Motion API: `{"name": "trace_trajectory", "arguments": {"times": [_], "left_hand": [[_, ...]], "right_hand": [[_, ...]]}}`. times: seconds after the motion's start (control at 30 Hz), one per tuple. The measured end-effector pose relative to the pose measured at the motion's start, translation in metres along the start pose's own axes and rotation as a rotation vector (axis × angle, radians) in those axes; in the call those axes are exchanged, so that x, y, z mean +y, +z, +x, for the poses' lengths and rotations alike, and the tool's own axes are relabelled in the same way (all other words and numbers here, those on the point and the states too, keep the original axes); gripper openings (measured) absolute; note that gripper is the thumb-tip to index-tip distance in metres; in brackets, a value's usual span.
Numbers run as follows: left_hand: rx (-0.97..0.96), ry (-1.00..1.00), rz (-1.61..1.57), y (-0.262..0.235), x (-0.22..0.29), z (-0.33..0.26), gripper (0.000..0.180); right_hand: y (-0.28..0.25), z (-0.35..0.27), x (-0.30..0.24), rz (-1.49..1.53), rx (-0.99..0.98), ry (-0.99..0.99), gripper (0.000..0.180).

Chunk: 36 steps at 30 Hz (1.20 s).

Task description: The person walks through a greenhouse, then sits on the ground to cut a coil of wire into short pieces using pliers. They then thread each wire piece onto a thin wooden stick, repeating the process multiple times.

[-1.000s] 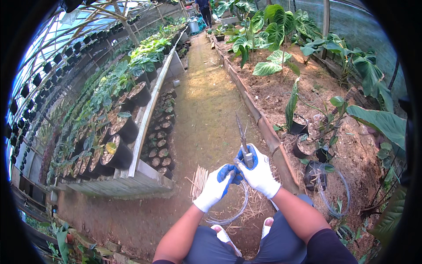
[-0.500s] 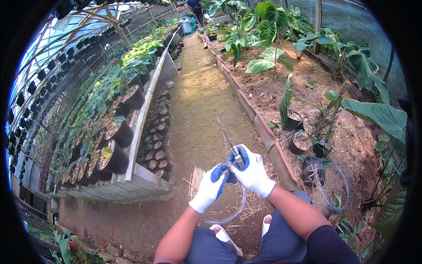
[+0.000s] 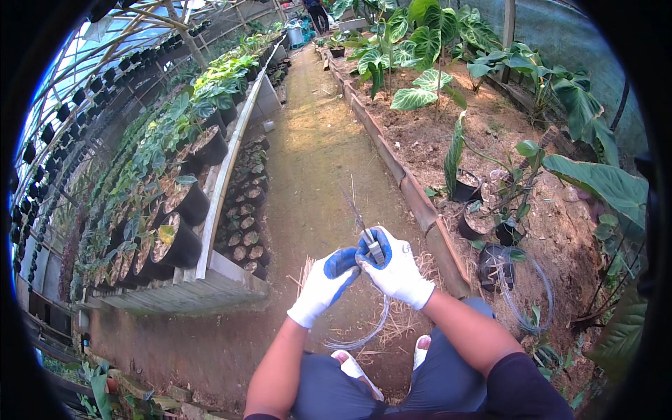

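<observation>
Both my hands wear white gloves with blue palms and meet in front of my knees. My right hand (image 3: 395, 264) is closed around the grey handle of a knife (image 3: 376, 250), whose thin dark blade points up and away. Beside the blade rises a thin stick (image 3: 353, 187); its lower end disappears behind the hands. My left hand (image 3: 327, 282) is curled, fingertips close against the right hand, and whatever it pinches is hidden. Under the hands, a clear coil of tubing or line (image 3: 364, 340) curves down toward the ground.
Thin straw-coloured sticks (image 3: 404, 322) lie around my feet. To the left, a raised bench (image 3: 234, 280) bears black potted plants (image 3: 180, 241). A brick-edged bed (image 3: 448, 262) holds large-leaved plants on the right. Another clear coil (image 3: 549, 294) lies there. Someone (image 3: 317, 15) stands far along the path.
My left hand has shifted slightly left and its fingers have parted a little from the right hand's. The thin stick now stands more upright beside the blade. The view has shifted slightly.
</observation>
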State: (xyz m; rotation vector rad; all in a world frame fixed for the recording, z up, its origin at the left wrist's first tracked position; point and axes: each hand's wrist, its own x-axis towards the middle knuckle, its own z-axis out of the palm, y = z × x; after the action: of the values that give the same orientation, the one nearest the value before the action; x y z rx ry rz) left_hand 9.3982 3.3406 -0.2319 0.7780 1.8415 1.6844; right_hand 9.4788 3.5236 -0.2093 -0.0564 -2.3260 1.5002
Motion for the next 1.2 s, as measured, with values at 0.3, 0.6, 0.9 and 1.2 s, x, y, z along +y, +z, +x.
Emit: {"name": "trace_trajectory", "arguments": {"times": [0.3, 0.6, 0.9, 1.2], "left_hand": [[0.185, 0.137, -0.63, -0.029, 0.013, -0.002, 0.057], [0.356, 0.046, -0.79, -0.032, 0.015, -0.004, 0.042], [0.443, 0.028, -0.565, -0.033, 0.029, -0.014, 0.033], [0.471, -0.002, -0.336, -0.027, 0.037, -0.01, 0.034]], "right_hand": [[0.02, -0.018, -0.009, -0.112, -0.263, -0.076, 0.027], [0.035, -0.025, -0.001, -0.163, -0.406, -0.172, 0.035], [-0.008, -0.001, -0.014, -0.238, -0.363, -0.134, 0.045], [-0.035, 0.017, 0.013, -0.363, -0.305, -0.007, 0.047]]}}
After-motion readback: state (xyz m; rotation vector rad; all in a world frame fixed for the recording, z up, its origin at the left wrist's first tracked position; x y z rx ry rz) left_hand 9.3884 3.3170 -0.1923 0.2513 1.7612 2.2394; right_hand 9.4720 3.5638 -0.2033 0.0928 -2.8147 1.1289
